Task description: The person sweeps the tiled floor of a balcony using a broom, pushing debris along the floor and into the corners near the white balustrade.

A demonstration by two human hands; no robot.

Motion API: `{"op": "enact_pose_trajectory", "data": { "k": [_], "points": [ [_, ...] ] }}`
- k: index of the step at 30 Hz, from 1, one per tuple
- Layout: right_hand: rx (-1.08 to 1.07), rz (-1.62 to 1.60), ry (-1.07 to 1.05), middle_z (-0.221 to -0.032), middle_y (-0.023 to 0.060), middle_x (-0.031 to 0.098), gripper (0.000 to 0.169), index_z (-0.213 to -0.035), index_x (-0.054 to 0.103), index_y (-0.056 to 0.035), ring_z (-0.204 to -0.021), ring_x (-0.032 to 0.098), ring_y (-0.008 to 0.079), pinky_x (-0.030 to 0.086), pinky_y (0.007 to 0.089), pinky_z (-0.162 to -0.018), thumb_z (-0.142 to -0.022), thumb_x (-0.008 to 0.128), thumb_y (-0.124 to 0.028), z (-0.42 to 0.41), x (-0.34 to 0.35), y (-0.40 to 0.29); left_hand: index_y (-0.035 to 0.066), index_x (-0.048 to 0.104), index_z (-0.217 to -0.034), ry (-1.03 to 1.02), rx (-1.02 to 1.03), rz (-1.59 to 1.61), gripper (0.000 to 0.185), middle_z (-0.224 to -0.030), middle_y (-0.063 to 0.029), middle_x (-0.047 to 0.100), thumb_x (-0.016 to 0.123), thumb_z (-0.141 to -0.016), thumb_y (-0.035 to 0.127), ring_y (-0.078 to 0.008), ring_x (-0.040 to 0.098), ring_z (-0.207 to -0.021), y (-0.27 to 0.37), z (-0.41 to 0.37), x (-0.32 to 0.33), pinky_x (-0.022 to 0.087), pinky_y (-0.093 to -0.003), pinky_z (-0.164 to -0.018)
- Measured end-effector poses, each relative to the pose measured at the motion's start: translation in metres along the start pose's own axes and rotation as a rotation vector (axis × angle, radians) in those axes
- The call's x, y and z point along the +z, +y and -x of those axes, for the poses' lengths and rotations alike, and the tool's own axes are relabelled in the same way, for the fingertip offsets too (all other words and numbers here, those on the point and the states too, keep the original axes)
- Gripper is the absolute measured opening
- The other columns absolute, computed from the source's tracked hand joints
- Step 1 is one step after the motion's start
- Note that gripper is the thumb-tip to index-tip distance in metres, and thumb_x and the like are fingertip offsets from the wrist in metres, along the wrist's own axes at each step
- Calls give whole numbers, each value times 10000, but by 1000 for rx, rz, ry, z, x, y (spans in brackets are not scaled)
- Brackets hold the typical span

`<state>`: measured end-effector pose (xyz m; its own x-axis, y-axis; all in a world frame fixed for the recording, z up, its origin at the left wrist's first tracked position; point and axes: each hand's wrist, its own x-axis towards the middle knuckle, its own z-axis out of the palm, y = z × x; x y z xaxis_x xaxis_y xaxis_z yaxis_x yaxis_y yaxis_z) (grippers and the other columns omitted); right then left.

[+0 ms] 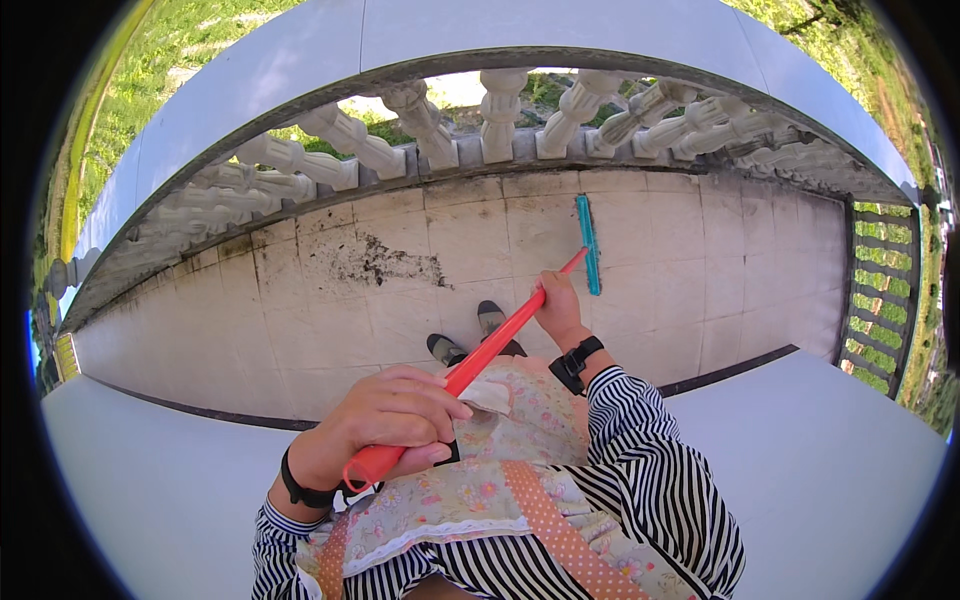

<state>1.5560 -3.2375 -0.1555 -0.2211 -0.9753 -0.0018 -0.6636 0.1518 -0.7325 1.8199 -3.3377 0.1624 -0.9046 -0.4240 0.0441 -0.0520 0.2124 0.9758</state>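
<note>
Both my hands grip the red handle (499, 341) of a floor broom, which runs diagonally away from me. My left hand (394, 416) is wrapped around the upper end, close to my waist; a hanging loop shows at the handle's tip. Farther down the handle, my right hand (557, 304) holds it with the fingers closed. The long teal broom head (589, 244) rests on the tiled floor (637, 315), ahead and to the right of my feet. Left of it, dark loose dirt (382, 262) lies scattered over several tiles.
A balustrade with pale balusters (499, 116) and a broad smooth rail (480, 26) curves along the far side. Another railing (881, 296) closes the right end. White walls (780, 450) stand behind me on both sides. My shoes (491, 316) are on the tiles.
</note>
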Motion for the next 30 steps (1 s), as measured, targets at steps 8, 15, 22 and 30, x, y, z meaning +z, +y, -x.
{"op": "enact_pose_trajectory", "data": {
  "k": [8,15,22,30],
  "points": [
    [147,281,-248,-939,189,627,249,-916,624,-31,-980,577,392,488,443,-848,-709,753,-81,-11,-49,125,67,658,-843,147,-22,99,76,-983,-55,711,730,-837,93,-256,660,-1072,-95,-52,72,482,-411,-911],
    [-53,-43,-182,-830,191,585,156,-736,584,-33,-896,545,383,456,458,-815,-681,719,-89,-36,51,8,70,508,-608,210,-45,-116,146,-623,-40,610,637,-666,34,-230,680,-690,-21,-28,15,506,-383,-782],
    [-313,-355,-475,-812,171,578,148,-720,568,-41,-862,543,373,455,448,-778,-677,704,-82,-61,139,-117,81,425,-545,155,-53,-356,250,-543,-34,542,670,-591,69,-237,611,-538,51,-13,3,528,-364,-625],
    [-292,-255,-396,-851,172,565,170,-778,555,-16,-863,538,386,471,458,-752,-703,699,-68,-6,73,-167,82,520,-557,200,13,-157,250,-581,-23,604,702,-724,115,-206,666,-583,84,76,-16,576,-360,-687]
  ]
}}
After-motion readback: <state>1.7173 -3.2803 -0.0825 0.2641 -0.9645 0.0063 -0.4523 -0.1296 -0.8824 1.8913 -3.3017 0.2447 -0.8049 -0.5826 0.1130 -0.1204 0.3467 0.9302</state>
